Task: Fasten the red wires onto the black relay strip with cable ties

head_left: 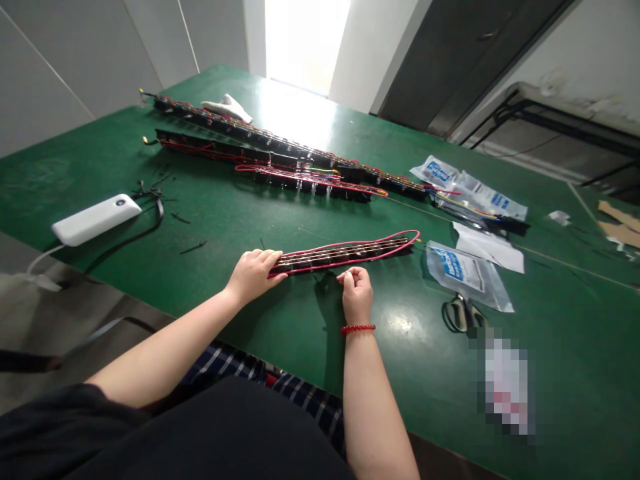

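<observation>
A long strip of black connectors (pixel 343 256) lies on the green table mat (pixel 560 333), with a pink wire (pixel 380 239) looped around it. My left hand (pixel 255 275) is closed over the strip's left end. My right hand (pixel 356 292) pinches at the strip's lower edge, its fingertips on the pink wire. Both hands are close together, and my fingers hide a short part of the strip. A thin dark wire hangs near my right fingers, but its end is hidden.
Two longer black connector assemblies (pixel 280 160) with red wiring lie beyond the hands. A white power bank (pixel 96 220), black cut ties (pixel 150 190), a white glove (pixel 227 108), black-handled scissors (pixel 463 313) and printed plastic bags (pixel 467 277) lie on the mat.
</observation>
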The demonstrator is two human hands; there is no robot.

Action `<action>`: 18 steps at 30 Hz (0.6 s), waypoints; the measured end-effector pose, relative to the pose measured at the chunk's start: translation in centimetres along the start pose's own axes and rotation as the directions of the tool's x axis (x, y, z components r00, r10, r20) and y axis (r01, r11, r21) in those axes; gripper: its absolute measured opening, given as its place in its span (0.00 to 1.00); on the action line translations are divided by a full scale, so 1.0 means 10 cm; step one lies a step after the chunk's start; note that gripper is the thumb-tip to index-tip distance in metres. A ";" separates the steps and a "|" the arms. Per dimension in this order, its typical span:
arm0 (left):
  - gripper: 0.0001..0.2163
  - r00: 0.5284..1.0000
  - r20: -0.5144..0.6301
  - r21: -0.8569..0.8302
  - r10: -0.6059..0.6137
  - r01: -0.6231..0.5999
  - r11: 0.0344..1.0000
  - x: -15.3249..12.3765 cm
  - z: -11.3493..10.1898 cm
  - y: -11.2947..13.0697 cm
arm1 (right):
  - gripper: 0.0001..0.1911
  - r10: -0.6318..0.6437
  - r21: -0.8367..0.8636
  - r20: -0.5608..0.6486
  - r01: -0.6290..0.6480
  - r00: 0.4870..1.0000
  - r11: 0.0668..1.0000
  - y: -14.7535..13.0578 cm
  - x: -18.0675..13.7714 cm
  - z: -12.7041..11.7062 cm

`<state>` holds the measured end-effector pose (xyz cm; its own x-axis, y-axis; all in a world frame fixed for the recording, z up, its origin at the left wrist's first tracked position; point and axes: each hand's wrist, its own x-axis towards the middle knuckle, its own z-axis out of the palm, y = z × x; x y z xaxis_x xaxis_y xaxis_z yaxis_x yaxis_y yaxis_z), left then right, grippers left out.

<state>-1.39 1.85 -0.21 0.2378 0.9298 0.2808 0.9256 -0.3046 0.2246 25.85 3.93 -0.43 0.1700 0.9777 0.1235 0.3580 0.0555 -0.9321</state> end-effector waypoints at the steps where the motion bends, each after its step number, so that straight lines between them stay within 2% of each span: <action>1: 0.22 1.000 0.009 -0.018 0.004 -0.004 1.000 0.01 0.01 -0.01 | 0.09 -0.009 -0.011 0.004 0.009 1.000 1.000 0.00 0.00 0.00; 9: 0.19 0.998 0.070 -0.033 0.003 0.000 0.999 0.10 0.00 -0.02 | 0.08 -0.097 -0.192 -0.031 0.090 0.995 0.977 0.09 0.03 0.04; 13: 0.19 0.996 0.086 -0.012 -0.010 0.011 1.000 0.10 -0.01 -0.01 | 0.07 -0.140 -0.302 0.048 0.148 0.989 0.942 0.11 0.03 0.08; 18: 0.19 0.996 0.079 -0.014 -0.031 0.032 0.999 0.08 0.02 -0.02 | 0.07 -0.159 -0.288 0.132 0.191 0.979 0.938 0.06 0.01 0.06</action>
<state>-1.29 2.70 -0.21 0.2317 0.9523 0.1987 0.9286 -0.2773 0.2464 25.51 4.15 -1.20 -0.0113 0.9746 0.2239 0.6327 0.1804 -0.7531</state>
